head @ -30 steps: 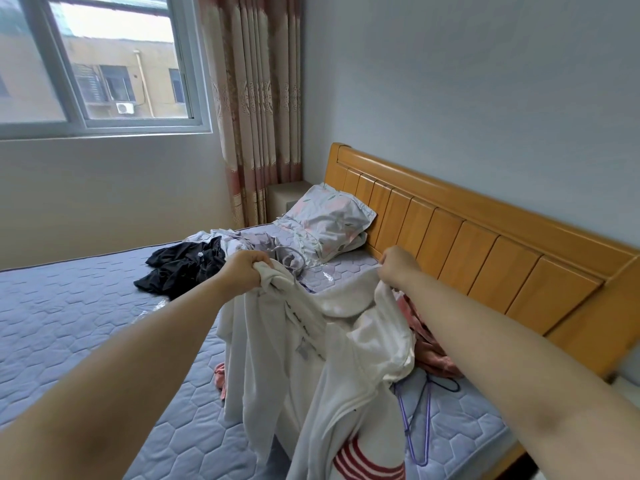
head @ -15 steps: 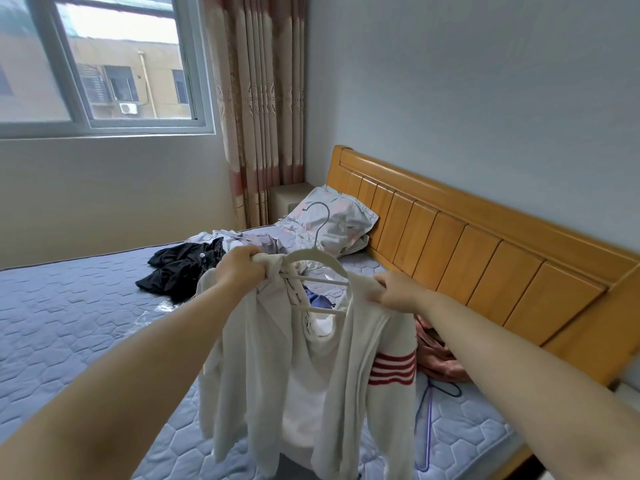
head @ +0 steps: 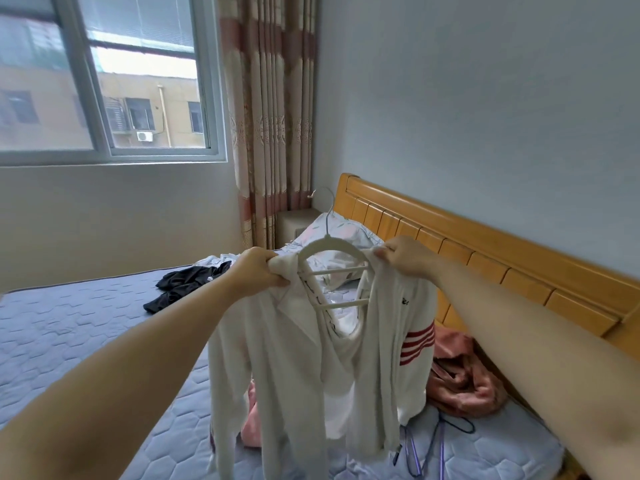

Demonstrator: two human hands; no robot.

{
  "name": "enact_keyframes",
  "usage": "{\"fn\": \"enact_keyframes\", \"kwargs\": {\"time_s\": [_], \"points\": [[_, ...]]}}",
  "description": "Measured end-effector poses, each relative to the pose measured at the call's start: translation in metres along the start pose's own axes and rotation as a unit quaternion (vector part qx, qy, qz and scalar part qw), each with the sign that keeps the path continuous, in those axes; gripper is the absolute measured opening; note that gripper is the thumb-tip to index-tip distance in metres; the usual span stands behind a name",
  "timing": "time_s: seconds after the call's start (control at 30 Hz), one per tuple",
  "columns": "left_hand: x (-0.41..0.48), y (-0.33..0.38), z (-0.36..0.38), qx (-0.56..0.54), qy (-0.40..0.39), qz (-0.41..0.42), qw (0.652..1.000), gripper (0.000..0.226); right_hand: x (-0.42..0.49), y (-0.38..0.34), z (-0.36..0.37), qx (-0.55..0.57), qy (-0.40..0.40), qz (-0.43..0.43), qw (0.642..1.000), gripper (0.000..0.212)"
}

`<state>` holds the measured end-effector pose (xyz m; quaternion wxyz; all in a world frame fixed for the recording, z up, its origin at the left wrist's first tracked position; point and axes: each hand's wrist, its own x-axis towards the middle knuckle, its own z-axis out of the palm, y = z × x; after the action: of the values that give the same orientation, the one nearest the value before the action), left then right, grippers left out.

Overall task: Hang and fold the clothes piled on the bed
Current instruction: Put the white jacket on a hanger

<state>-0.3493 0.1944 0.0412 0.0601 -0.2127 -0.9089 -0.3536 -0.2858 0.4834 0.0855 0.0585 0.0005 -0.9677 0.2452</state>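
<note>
Two hands hold up a white jacket (head: 322,358) on a white hanger (head: 330,258) in the one head view we have. Our left hand (head: 258,271) is curled tightly round the bunched left shoulder of the jacket, and our right hand (head: 403,258) pinches the right shoulder at the other end of the hanger, thumb and fingers closed on the cloth. The hanger's hook points up between the hands. The jacket hangs open down the front, above the bed (head: 69,341), with red stripes on one sleeve, and its hem falls out of the bottom of the frame. Behind it on the quilted mattress we see a pink garment (head: 464,379) bunched against the wooden headboard (head: 485,247), and a black garment (head: 187,284) lying further off toward the window (head: 104,81). A pillow (head: 332,233) sits at the head of the bed, partly hidden by the hanger. Thin purple and dark hangers (head: 433,448) lie flat on the mattress just below the jacket's right side. A striped curtain (head: 270,109) hangs in the corner.
</note>
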Motion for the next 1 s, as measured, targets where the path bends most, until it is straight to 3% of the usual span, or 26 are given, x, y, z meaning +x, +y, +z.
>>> {"fn": "enact_keyframes", "kwargs": {"time_s": [0.13, 0.27, 0.33, 0.43, 0.47, 0.6, 0.7, 0.77, 0.83, 0.9, 1.0], "points": [[0.005, 0.008, -0.001, 0.005, 0.023, 0.012, 1.000, 0.027, 0.005, -0.015, -0.007, 0.033, 0.089, -0.025, 0.995, 0.047], [0.008, 0.014, -0.002, -0.004, 0.038, 0.022, 0.999, 0.032, 0.014, -0.029, -0.018, 0.144, 0.253, -0.013, 0.957, 0.042], [0.008, 0.016, -0.002, 0.004, 0.040, 0.029, 0.999, 0.025, 0.014, -0.031, -0.021, 0.166, 0.218, -0.006, 0.962, 0.046], [0.008, 0.016, 0.000, 0.004, 0.043, 0.042, 0.998, 0.017, 0.004, -0.029, -0.025, 0.175, 0.024, 0.034, 0.984, 0.052], [0.007, 0.016, 0.002, 0.003, 0.042, 0.046, 0.998, 0.018, 0.001, -0.028, -0.028, 0.175, 0.009, 0.043, 0.983, 0.050], [0.006, 0.010, 0.004, -0.004, 0.053, 0.027, 0.998, 0.019, 0.006, -0.002, -0.029, 0.069, 0.155, 0.103, 0.980, 0.036], [0.008, 0.007, 0.004, -0.029, 0.073, -0.001, 0.997, 0.016, 0.001, 0.014, -0.014, 0.004, 0.207, 0.173, 0.963, 0.041], [0.009, 0.007, 0.004, -0.054, 0.083, -0.015, 0.995, 0.012, -0.006, 0.009, -0.005, -0.014, 0.209, 0.174, 0.962, 0.044], [0.009, 0.011, 0.004, -0.074, 0.089, -0.023, 0.993, 0.011, -0.007, -0.001, 0.003, 0.137, 0.165, 0.153, 0.965, 0.037], [0.012, 0.013, 0.004, -0.084, 0.084, -0.019, 0.993, 0.013, -0.004, -0.011, 0.005, 0.355, 0.097, 0.150, 0.918, 0.041], [0.015, 0.014, 0.003, -0.065, 0.074, 0.006, 0.995, 0.014, 0.024, -0.002, -0.001, 0.387, 0.124, 0.160, 0.900, 0.053]]}}
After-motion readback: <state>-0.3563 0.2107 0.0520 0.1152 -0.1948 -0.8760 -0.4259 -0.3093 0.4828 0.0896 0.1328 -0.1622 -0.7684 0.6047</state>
